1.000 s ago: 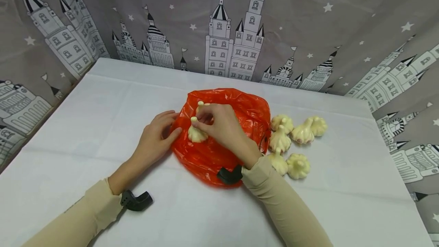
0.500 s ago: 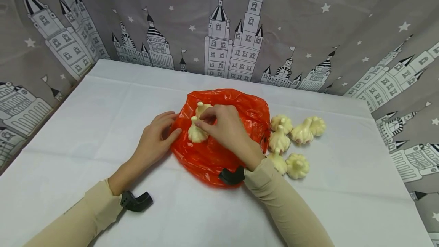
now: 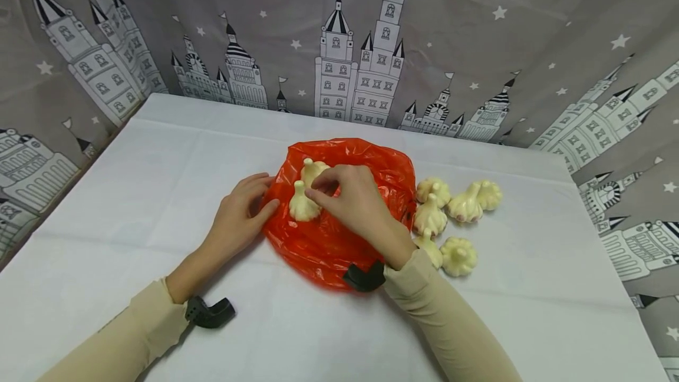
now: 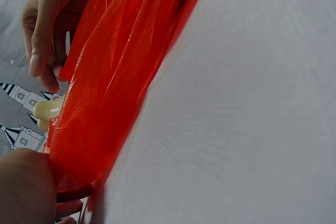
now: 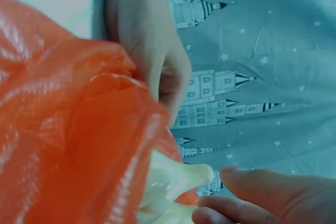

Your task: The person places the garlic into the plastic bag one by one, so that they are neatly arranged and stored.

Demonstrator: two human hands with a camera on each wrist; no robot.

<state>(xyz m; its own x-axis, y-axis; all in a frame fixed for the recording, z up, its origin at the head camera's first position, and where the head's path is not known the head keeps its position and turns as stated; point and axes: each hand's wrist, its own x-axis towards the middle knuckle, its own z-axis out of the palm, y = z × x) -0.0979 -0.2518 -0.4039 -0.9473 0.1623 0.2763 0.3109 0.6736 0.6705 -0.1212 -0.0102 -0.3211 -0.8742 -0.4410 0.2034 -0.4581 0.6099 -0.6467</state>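
No legible text, brands or numbers in any view. Left sleeve [image 3: 119, 335] has a thin dark marking, too small to read; red bag [image 3: 318, 255] has dark marks at right edge, unreadable.

In the bag [image 3: 329, 261], the right hand [image 3: 354, 196] partly hides the rear garlic [image 3: 312, 170]. Right of the bag, the arm [image 3: 395, 241] partly covers another bulb [image 3: 431, 250]. The head view cuts off both sleeves [image 3: 451, 317].

From the head, looking forward and down, farthest back, over the white cloth-covered table [image 3: 132, 193] to the grey castle-printed fabric backdrop [image 3: 297, 22]. From each wrist, close in and turned sideways: left, low along the crumpled red plastic bag [image 3: 329, 246]; right, across it. Shared by all: bag, backdrop, left hand [image 3: 243, 208], right hand [image 3: 352, 202].
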